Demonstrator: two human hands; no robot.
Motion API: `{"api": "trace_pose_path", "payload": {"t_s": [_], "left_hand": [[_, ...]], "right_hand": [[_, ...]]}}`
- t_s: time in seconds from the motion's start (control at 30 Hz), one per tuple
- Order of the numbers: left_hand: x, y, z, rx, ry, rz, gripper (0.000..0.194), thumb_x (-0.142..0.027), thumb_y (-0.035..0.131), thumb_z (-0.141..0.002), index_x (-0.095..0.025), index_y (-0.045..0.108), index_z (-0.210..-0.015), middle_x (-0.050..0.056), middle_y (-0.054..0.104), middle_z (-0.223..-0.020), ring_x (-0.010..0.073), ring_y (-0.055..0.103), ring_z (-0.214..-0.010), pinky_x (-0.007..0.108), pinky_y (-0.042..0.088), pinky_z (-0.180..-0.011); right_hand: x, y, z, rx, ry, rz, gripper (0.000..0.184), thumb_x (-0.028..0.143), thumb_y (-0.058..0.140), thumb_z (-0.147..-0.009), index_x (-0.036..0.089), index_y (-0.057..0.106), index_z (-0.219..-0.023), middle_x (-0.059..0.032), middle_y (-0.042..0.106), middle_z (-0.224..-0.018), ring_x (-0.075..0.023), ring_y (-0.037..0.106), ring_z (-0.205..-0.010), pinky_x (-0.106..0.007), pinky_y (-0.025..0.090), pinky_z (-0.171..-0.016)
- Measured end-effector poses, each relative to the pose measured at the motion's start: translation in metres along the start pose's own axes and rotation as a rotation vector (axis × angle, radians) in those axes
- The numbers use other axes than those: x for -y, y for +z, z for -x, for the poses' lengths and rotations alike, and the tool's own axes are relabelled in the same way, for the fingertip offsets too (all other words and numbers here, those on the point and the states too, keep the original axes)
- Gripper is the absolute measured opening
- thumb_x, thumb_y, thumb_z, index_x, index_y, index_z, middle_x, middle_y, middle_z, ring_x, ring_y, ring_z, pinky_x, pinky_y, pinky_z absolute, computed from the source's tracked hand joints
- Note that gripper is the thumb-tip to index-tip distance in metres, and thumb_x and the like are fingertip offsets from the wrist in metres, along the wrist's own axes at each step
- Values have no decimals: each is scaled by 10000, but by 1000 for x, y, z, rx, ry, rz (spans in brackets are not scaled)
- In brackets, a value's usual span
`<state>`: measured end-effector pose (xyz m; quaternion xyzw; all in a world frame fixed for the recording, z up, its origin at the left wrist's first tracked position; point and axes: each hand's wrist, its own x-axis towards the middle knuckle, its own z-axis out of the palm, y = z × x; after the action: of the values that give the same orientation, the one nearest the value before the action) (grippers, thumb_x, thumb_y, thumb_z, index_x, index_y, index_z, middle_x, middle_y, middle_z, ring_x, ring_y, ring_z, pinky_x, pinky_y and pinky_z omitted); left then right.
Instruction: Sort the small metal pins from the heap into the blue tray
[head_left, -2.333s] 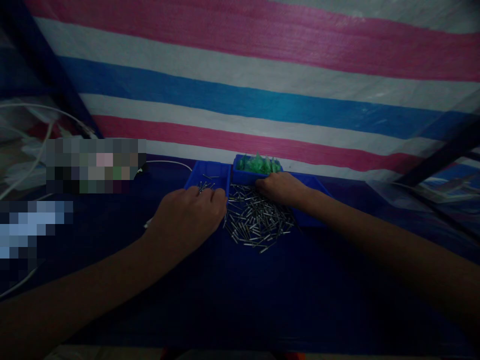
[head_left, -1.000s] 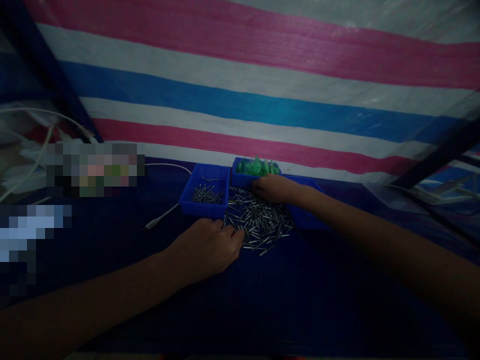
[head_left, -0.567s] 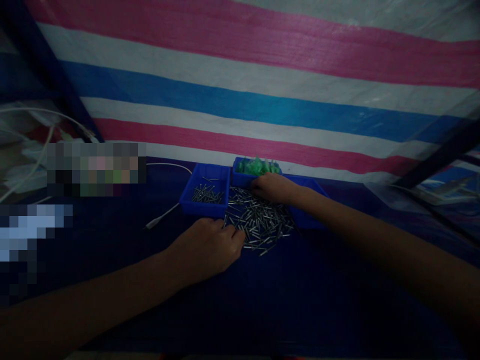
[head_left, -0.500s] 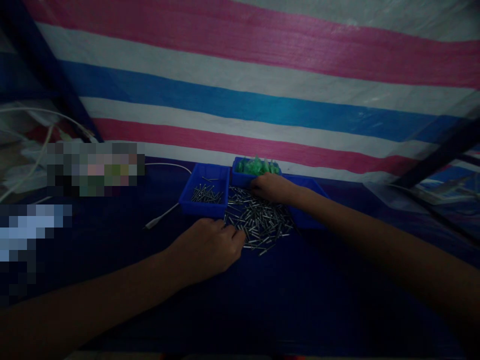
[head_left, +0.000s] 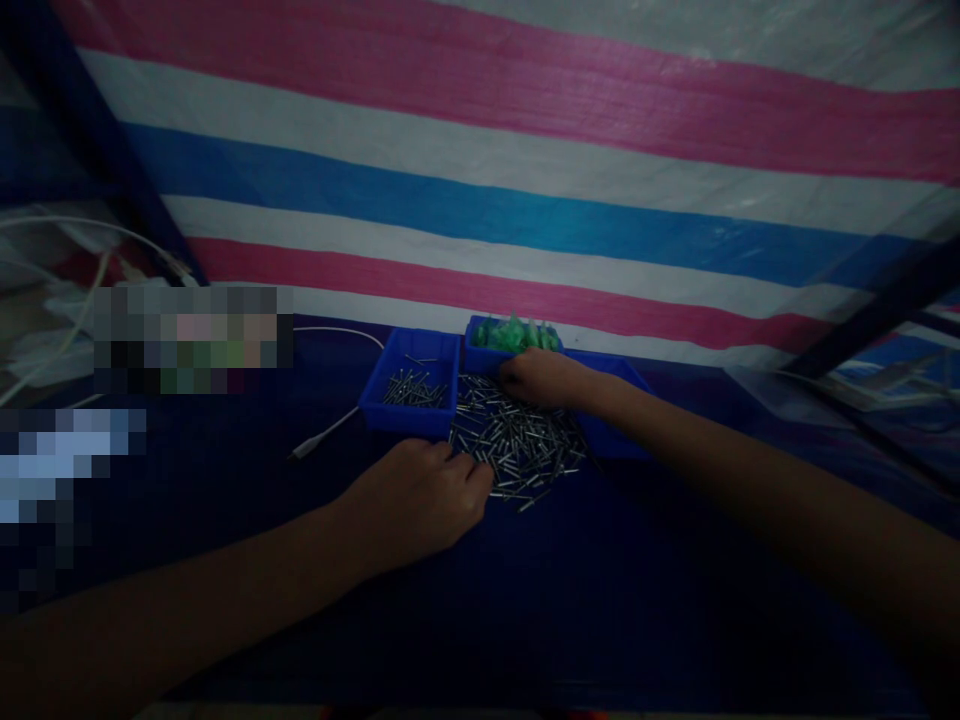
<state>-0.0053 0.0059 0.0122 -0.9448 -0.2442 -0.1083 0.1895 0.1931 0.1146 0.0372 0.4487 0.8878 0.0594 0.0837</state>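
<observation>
A loose pile of thin silvery metal pins (head_left: 529, 435), looking like screws or blind rivets, lies on the dark blue table (head_left: 525, 620). My left hand (head_left: 420, 500) rests at the pile's near left edge, fingers curled down, their tips hidden. At the pile's far side, just in front of the green-filled tray, my right hand (head_left: 544, 378) has its fingers pinched together over the pins. Whatever either hand holds is hidden. Left of the pile stands a blue tray (head_left: 409, 417) with similar pins in it.
Green plastic pieces (head_left: 514, 334) fill a small blue tray (head_left: 487, 358) behind the pile. Another blue tray (head_left: 611, 425) is partly under my right forearm. A white cable (head_left: 322, 436) lies at left. A striped sheet (head_left: 525, 210) hangs behind the table.
My left hand has come from over the left tray toward me and right, to the pile's near edge, uncovering that tray's pins. My right hand has shifted slightly left along the pile's far side.
</observation>
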Motion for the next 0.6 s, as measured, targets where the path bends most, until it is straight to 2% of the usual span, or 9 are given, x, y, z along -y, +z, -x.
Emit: {"api": "trace_pose_path", "payload": {"t_s": [0.33, 0.6], "left_hand": [[0, 0, 0, 2, 2, 8, 115, -215, 498, -811, -177, 515, -704, 6, 585, -593, 184, 552, -522, 275, 374, -442], [0, -1, 2, -7, 4, 8, 123, -209, 499, -805, -172, 507, -688, 4, 573, -579, 179, 550, -513, 268, 374, -440]], "right_hand": [[10, 4, -7, -38, 81, 37, 283, 208, 400, -851, 111, 657, -916, -139, 647, -809, -233, 604, -740, -312, 392, -612], [8, -2, -6, -10, 95, 55, 227, 180, 460, -797, 109, 664, -867, -137, 641, -780, -231, 596, -728, -307, 387, -599]]}}
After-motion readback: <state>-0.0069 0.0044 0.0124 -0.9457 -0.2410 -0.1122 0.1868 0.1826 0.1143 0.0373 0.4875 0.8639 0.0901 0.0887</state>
